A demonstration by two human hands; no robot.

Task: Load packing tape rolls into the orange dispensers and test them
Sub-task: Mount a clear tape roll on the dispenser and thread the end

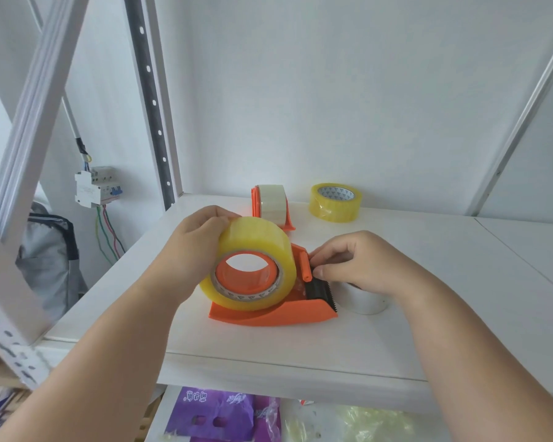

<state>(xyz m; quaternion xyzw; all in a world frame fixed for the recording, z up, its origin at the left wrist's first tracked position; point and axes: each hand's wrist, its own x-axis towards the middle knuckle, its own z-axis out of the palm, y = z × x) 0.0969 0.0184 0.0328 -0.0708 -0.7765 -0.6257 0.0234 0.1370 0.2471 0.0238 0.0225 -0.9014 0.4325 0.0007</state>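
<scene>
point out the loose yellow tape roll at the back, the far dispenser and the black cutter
loose yellow tape roll point(334, 207), head view, its outer side
far dispenser point(255, 204), head view, orange side plate
black cutter point(319, 288), head view, toothed blade block

On the white shelf board point(396, 330), the near orange plastic dispenser point(284, 314) carries a clear yellowish tape roll point(253, 250) on its hub; left hand point(192, 247) on the roll's left side, right hand point(355, 263) at the black toothed cutter point(320, 288) on its right. A white cylinder point(364, 303) sits just right of the cutter, under the right hand. Behind, near the wall: a second orange dispenser loaded with a pale tape roll point(272, 205), and to its right a loose yellowish tape roll lying flat point(334, 202).
</scene>
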